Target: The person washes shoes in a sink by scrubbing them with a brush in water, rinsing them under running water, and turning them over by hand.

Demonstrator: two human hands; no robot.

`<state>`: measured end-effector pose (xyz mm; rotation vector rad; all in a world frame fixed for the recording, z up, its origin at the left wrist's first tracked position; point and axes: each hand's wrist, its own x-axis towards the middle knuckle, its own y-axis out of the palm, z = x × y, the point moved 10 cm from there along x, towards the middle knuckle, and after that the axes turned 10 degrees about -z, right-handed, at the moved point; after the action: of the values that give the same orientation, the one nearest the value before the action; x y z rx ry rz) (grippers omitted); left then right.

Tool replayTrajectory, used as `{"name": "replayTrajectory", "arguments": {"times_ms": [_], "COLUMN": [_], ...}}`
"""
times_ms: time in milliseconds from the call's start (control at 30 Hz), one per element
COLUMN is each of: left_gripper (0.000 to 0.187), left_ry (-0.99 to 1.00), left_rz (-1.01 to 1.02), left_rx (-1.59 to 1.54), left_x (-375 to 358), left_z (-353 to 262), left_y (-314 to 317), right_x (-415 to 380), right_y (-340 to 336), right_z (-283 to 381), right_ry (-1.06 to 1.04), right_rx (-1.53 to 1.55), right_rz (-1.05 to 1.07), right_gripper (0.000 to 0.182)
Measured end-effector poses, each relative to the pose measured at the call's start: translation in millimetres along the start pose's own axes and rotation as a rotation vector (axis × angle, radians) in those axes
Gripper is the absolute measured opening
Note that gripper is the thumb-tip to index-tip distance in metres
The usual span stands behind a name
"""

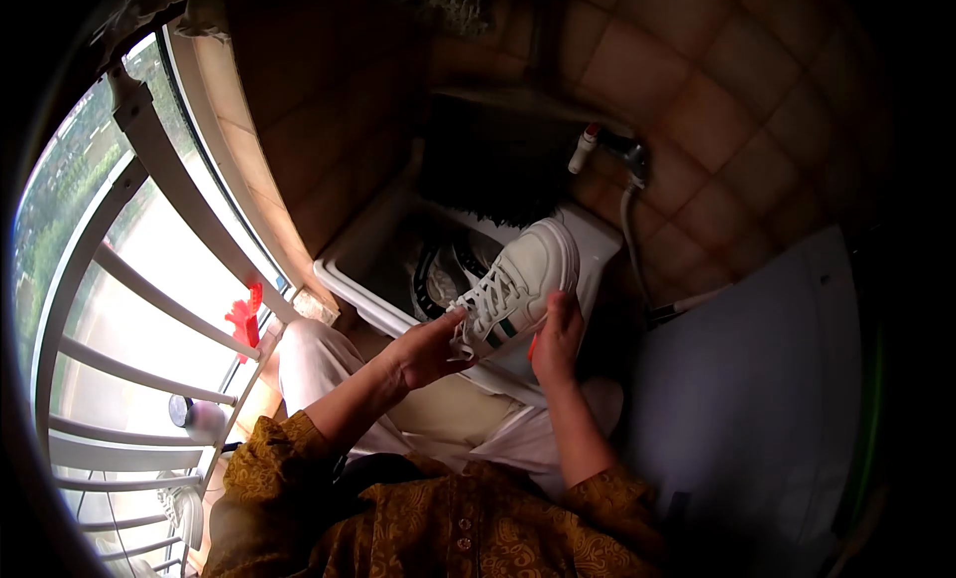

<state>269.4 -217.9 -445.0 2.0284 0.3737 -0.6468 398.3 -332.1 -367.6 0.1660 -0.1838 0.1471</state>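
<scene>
A white lace-up shoe (523, 279) with a dark green mark on its side is held up over a white basin (368, 304). My left hand (430, 351) is closed on the shoe at its laces and heel end. On the other side, my right hand (558, 341) grips the shoe near the sole, and a bit of something red-orange shows beside its fingers. Dark, ring-like items (430, 279) lie in the basin behind the shoe, too dim to make out.
White railings (169, 294) and a bright window stand at the left, with a red clip (244, 319) and a jar (194, 415) there. A tap (629, 158) with a hose is on the tiled wall. A grey panel (747, 399) stands at the right.
</scene>
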Motion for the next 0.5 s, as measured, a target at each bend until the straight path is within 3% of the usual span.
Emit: {"name": "replayTrajectory", "arguments": {"times_ms": [167,300,500], "left_gripper": [0.03,0.03,0.034], "left_ry": [0.006,0.03,-0.014], "left_rz": [-0.114,-0.043,0.081], "left_rx": [-0.191,-0.334,-0.262], "left_x": [-5,-10,-7], "left_z": [2,-1,0], "left_y": [-7,9,25], "right_x": [-1,-1,0], "right_y": [-2,-7,9], "right_z": [-6,-11,-13], "right_ry": [0.033,0.08,0.165], "right_rx": [0.009,0.067,0.316], "right_rz": [0.0,-0.066,-0.01], "right_gripper": [0.05,0.047,0.052]}}
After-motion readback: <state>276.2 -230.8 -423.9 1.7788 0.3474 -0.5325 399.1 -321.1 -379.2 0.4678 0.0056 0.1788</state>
